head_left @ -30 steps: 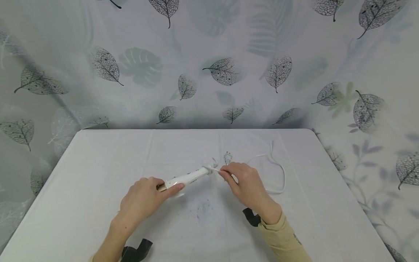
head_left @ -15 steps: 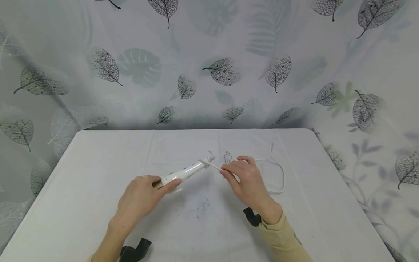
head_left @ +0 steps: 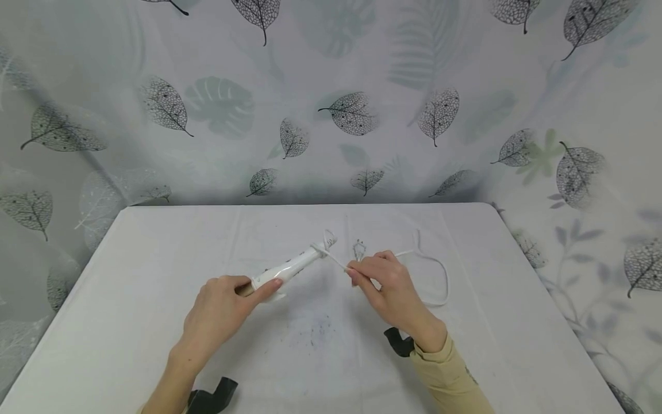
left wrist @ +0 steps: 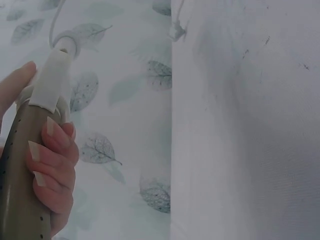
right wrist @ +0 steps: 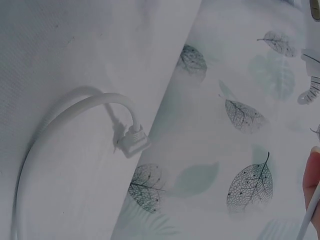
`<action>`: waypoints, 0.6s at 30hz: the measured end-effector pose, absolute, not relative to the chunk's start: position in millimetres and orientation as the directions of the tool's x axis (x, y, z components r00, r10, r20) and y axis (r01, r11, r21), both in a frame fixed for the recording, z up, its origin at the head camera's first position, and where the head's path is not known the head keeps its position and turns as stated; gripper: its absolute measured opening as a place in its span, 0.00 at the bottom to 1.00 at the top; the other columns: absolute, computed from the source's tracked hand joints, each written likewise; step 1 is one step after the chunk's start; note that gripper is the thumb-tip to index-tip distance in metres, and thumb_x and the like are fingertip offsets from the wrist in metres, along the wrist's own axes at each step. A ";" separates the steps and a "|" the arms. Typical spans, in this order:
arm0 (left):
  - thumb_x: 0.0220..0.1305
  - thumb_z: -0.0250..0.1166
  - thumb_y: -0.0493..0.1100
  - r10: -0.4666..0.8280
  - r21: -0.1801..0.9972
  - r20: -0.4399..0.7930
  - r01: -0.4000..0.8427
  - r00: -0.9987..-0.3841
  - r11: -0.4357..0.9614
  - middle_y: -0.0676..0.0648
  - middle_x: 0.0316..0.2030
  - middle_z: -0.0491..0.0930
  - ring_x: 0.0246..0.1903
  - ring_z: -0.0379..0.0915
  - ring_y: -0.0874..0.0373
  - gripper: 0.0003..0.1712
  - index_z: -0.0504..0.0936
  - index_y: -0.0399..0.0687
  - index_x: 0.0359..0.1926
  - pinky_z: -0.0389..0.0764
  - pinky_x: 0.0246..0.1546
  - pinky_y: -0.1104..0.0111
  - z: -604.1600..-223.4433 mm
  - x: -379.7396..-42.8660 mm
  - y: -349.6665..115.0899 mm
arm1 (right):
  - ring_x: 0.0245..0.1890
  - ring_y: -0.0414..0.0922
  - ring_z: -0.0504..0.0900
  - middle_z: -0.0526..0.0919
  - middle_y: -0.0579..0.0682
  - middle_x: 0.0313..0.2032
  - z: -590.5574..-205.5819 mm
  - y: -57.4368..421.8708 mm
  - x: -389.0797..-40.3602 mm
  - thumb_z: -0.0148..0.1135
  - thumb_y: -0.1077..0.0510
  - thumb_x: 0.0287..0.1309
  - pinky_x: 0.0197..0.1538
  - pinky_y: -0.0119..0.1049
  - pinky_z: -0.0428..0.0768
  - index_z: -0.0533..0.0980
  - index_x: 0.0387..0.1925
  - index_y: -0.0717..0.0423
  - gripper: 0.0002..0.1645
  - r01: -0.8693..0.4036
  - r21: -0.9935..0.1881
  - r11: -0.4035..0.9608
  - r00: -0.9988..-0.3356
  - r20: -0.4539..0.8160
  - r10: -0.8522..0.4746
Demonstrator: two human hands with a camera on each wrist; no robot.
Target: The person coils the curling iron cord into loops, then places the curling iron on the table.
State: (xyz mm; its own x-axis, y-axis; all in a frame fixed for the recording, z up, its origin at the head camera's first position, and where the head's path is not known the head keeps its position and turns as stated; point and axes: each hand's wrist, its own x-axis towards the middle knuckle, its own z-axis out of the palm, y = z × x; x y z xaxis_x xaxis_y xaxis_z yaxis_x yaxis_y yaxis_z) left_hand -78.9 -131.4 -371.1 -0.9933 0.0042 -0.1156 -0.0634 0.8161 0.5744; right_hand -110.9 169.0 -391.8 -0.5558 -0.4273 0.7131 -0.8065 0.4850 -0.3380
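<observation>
My left hand [head_left: 217, 307] grips a hair curling iron [head_left: 289, 269], its white handle pointing up and to the right. In the left wrist view, fingers curl round the brown barrel [left wrist: 22, 165], which has small holes, below a white clip piece [left wrist: 52, 82]. The iron's white cord [head_left: 333, 259] is looped round the handle's far end. My right hand [head_left: 390, 287] pinches this cord between thumb and fingers, a short taut length running to the handle. In the right wrist view, a fingertip and the cord [right wrist: 309, 212] show at the right edge.
The rest of the cord [head_left: 446, 276] lies in a loose curve on the white table [head_left: 207, 230], right of my right hand. Its plug [right wrist: 134, 142] shows near the table edge. A leaf-printed curtain [head_left: 310, 75] hangs behind. Black curved pieces [head_left: 399, 343] sit at both wrists.
The curling iron has shifted left and its far end has tilted up, away from my right hand. More cord now stretches between hand and handle. My right hand has barely moved.
</observation>
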 end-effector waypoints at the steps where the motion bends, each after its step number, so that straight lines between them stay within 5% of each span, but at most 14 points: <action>1: 0.53 0.54 0.84 0.002 0.581 -0.112 -0.064 -0.994 0.811 0.52 0.17 0.66 0.19 0.60 0.59 0.42 0.79 0.50 0.25 0.58 0.18 0.68 -370.6 -79.0 -132.0 | 0.25 0.37 0.78 0.84 0.42 0.24 -391.6 168.9 -111.0 0.68 0.66 0.59 0.42 0.40 0.73 0.84 0.36 0.58 0.03 -0.801 -0.338 0.494 -0.559 0.718 -0.415; 6: 0.54 0.55 0.83 -0.011 0.595 -0.093 -0.065 -0.996 0.801 0.51 0.18 0.67 0.20 0.62 0.58 0.41 0.77 0.50 0.23 0.61 0.18 0.68 -368.7 -79.5 -134.1 | 0.27 0.39 0.80 0.85 0.42 0.26 -391.6 168.3 -111.3 0.72 0.69 0.51 0.43 0.40 0.75 0.85 0.35 0.57 0.09 -0.782 -0.335 0.526 -0.568 0.730 -0.380; 18: 0.54 0.59 0.80 0.023 0.616 -0.069 -0.024 -0.997 0.788 0.53 0.17 0.67 0.18 0.59 0.60 0.38 0.79 0.50 0.24 0.58 0.17 0.70 -368.4 -76.5 -132.7 | 0.25 0.37 0.73 0.76 0.37 0.19 -395.0 171.5 -111.3 0.70 0.68 0.55 0.39 0.35 0.71 0.81 0.30 0.53 0.08 -0.793 -0.397 0.462 -0.603 0.619 -0.504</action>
